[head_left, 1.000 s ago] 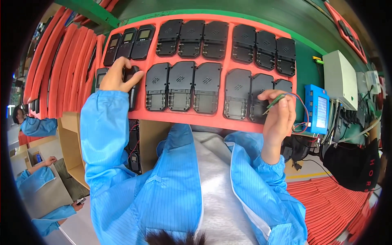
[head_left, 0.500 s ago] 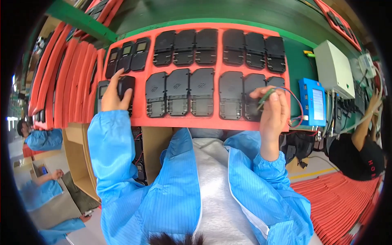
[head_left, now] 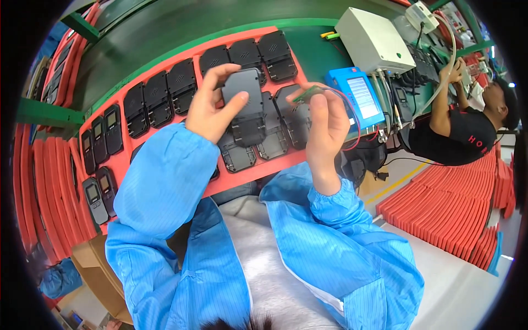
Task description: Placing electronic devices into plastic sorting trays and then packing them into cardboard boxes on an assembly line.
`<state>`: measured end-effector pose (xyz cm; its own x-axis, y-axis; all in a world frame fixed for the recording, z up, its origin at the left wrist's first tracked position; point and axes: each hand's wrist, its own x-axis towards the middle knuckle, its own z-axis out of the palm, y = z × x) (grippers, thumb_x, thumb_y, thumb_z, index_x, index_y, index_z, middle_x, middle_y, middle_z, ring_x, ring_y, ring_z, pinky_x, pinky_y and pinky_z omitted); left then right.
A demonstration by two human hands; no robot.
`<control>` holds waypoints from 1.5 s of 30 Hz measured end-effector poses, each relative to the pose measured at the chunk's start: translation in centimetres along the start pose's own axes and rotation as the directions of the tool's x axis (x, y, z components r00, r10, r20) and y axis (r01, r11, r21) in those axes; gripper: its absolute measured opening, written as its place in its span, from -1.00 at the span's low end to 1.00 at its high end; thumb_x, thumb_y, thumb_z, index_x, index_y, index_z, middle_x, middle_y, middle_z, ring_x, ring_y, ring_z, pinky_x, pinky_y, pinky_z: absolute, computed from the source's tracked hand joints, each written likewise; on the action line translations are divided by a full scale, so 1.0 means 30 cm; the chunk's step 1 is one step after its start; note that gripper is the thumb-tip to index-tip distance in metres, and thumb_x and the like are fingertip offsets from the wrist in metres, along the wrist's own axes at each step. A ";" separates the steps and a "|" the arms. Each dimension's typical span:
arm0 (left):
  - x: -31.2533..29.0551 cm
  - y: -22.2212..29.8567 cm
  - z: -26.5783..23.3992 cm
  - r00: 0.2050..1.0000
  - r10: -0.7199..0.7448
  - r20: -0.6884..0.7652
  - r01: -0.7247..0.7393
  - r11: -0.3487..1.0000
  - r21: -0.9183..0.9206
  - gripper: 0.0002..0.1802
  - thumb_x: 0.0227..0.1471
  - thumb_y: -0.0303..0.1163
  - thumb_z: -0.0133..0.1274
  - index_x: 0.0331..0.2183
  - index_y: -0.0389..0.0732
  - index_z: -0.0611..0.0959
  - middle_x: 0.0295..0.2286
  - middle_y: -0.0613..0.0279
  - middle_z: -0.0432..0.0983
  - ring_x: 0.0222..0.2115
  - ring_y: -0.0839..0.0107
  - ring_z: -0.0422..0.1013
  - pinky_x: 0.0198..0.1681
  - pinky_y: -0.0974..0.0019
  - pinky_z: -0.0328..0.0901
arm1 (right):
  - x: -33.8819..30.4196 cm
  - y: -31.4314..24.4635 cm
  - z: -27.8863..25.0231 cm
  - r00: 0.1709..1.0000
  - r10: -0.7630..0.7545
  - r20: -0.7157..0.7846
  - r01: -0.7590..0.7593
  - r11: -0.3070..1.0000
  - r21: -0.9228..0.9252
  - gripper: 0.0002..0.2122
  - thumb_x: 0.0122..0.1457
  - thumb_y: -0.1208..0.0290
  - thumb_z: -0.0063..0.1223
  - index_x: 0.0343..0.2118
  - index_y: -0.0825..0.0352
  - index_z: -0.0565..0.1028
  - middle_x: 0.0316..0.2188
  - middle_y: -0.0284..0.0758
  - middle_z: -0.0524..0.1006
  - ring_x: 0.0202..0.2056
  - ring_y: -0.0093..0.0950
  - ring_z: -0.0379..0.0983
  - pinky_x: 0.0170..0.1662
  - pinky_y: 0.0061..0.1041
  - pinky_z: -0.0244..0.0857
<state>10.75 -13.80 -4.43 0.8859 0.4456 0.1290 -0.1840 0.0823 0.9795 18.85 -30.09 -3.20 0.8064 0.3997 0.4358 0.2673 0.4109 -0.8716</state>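
Observation:
My left hand [head_left: 212, 113] is closed round a black handheld device [head_left: 245, 91], its back facing up, fingers along the far edge and thumb across it. It is raised above the red foam tray [head_left: 129, 148], over similar black devices. To its right my right hand [head_left: 328, 118] pinches a small green circuit board [head_left: 308, 94], with thin red and blue wires trailing from it. The board is apart from the held device. Several black devices [head_left: 278, 58] lie back up in the tray. At its left, devices with small screens [head_left: 114, 126] lie face up.
Right of the tray stand a blue instrument with a screen [head_left: 356, 96] and a white box [head_left: 377, 39] with cables. A person in black [head_left: 456, 129] works farther right. Stacked red foam trays [head_left: 440, 203] lie below right; more red trays [head_left: 47, 181] stand at the left.
My left hand has lifted a device from the tray's lower left and carried it right, towards my right hand. My right hand still holds the green board. The view has turned right.

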 end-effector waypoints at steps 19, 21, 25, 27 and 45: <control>-0.051 0.050 -0.072 0.873 0.046 0.486 -0.462 0.400 0.791 0.15 -0.43 0.05 0.30 0.13 -0.29 0.15 0.14 0.03 0.03 0.11 0.08 0.06 0.10 0.10 0.07 | 0.020 0.062 0.072 0.943 0.049 0.330 0.040 0.965 -0.259 -0.84 0.07 0.55 0.02 -0.26 0.40 0.52 -0.36 -0.26 0.52 -0.36 -0.42 0.42 -0.31 -0.52 0.27; -0.053 0.048 -0.082 0.867 0.053 0.495 -0.471 0.410 0.781 0.15 -0.43 0.06 0.29 0.13 -0.29 0.15 0.14 0.03 0.03 0.11 0.08 0.06 0.10 0.10 0.06 | 0.011 0.057 0.080 0.943 0.100 0.319 -0.011 0.963 -0.269 -0.83 0.07 0.55 0.02 -0.26 0.40 0.52 -0.36 -0.26 0.52 -0.36 -0.42 0.42 -0.31 -0.52 0.27; -0.057 0.043 -0.085 0.869 0.049 0.493 -0.470 0.392 0.790 0.15 -0.42 0.07 0.28 0.13 -0.29 0.15 0.14 0.03 0.02 0.11 0.07 0.07 0.10 0.10 0.06 | 0.006 0.058 0.065 0.928 0.176 0.328 -0.074 0.951 -0.299 -0.83 0.10 0.57 -0.04 -0.24 0.44 0.49 -0.35 -0.25 0.51 -0.34 -0.46 0.40 -0.28 -0.54 0.26; -0.056 0.042 -0.083 0.868 0.041 0.495 -0.468 0.401 0.787 0.15 -0.41 0.07 0.28 0.13 -0.29 0.14 0.14 0.03 0.02 0.10 0.08 0.07 0.10 0.10 0.06 | 0.004 0.067 0.055 0.903 0.135 0.407 -0.006 0.953 -0.303 -0.81 0.16 0.61 -0.16 -0.18 0.52 0.43 -0.31 -0.22 0.48 -0.27 -0.51 0.39 -0.20 -0.58 0.26; -0.046 0.055 -0.070 0.868 0.022 0.496 -0.461 0.407 0.789 0.18 -0.49 -0.05 0.35 0.15 -0.25 0.14 0.15 0.05 0.02 0.09 0.08 0.11 0.10 0.12 0.08 | 0.010 0.069 0.061 0.917 0.010 0.399 0.134 0.934 -0.332 -0.83 0.02 0.60 0.03 -0.28 0.45 0.50 -0.41 -0.20 0.49 -0.35 -0.41 0.41 -0.29 -0.52 0.27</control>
<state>8.32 -12.42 -3.31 0.9761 -0.0531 0.2105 -0.1471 -0.8749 0.4614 18.69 -27.63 -4.47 0.5314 0.6978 0.4804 0.5331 0.1653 -0.8298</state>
